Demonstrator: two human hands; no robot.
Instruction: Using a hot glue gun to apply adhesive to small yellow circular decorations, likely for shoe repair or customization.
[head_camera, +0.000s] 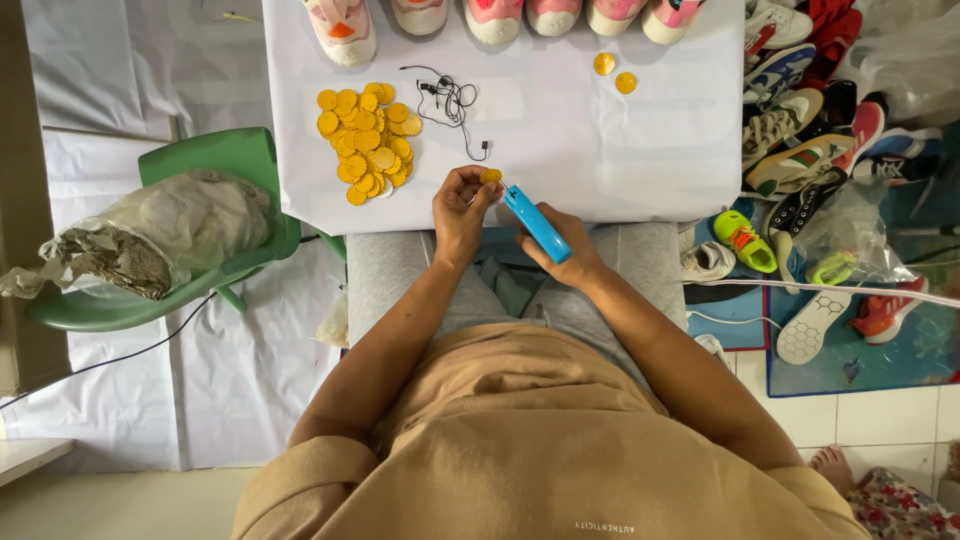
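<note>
Left hand (462, 207) pinches a yellow disc (491, 176) mid-frame; the right hand (560, 255) grips a blue tool (536, 223), tip angled up-left, just beside it.

The table (600, 150) is covered in plain white. At its left part lies a heap of orange-yellow discs (368, 142) with scalloped edges; beside the heap, a black cord (452, 102). At the table's near edge, a bright blue tool (537, 223). Left of the table, a green chair (215, 160).

A small round yellow disc (491, 176) sits pinched upright beside the slanted blue tool's (536, 223) tip.
</note>
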